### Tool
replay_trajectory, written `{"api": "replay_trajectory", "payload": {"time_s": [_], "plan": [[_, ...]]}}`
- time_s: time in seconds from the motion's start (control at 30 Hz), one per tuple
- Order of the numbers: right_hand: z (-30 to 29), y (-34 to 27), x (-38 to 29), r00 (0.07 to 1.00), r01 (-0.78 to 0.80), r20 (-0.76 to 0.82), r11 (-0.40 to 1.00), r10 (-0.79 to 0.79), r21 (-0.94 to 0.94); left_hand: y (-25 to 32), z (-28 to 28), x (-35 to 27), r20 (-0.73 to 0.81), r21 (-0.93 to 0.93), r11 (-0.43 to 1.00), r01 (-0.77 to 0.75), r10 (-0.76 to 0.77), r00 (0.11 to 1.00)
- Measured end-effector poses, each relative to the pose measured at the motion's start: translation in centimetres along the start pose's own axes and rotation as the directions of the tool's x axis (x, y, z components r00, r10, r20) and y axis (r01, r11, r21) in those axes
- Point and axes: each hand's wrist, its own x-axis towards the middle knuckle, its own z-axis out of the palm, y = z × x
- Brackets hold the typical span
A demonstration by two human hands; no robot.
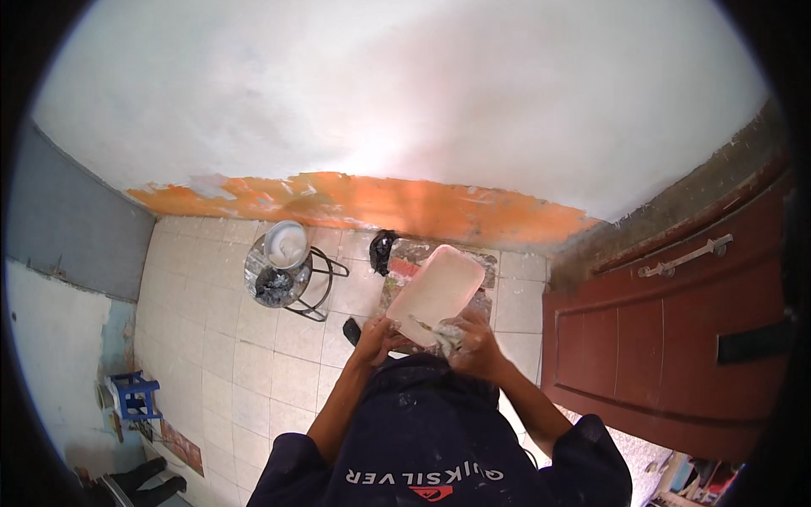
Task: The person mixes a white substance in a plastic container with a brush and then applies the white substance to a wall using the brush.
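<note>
A pale pink plastic tray point(437, 285), rectangular with rounded corners, is tilted in front of my body. Its near left corner is gripped by my left hand point(377, 340), the fingers partly hidden under the rim. At the near right corner, my right hand point(475, 345) is closed around a whitish, smeared wad point(448, 337); whether it is a cloth or a sponge cannot be made out. A thin brownish piece shows beside the wad inside the tray. Beyond stands a wall point(393, 95) coated white, with a ragged orange band point(393, 203) along its foot.
A round stool point(256, 263) with black metal legs carries a bucket point(288, 244) of white material and crumpled dark plastic point(274, 286). A stained board point(491, 304) and a black plastic bag point(382, 252) lie ahead. Right is a red-brown door point(608, 348); left, a blue stool point(133, 396) and someone's legs point(149, 478).
</note>
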Motion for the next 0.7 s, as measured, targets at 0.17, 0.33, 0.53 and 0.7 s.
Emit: {"api": "replay_trajectory", "payload": {"time_s": [0.17,0.33,0.53,0.7], "plan": [[-3.1,4.1,3.4,0.98,0.043,-0.179,0.969,-0.089,-0.242,0.5,0.2,-0.3,0.068,-0.048,0.998,-0.028,0.031,0.997],[-4.7,4.7,6.8,0.98,-0.019,-0.196,0.961,-0.037,-0.274,3.4,2.7,-1.0,-0.001,0.074,0.992,-0.098,0.098,0.995],[-2.7,2.3,7.0,0.984,0.041,-0.163,0.98,-0.073,-0.195,5.8,4.5,-1.6,-0.032,0.105,0.988,-0.112,0.116,0.993],[-3.3,-0.4,5.7,0.994,0.079,0.072,0.996,-0.081,0.035,5.9,4.2,-1.5,-0.023,0.091,0.989,-0.114,0.117,0.993]]}}
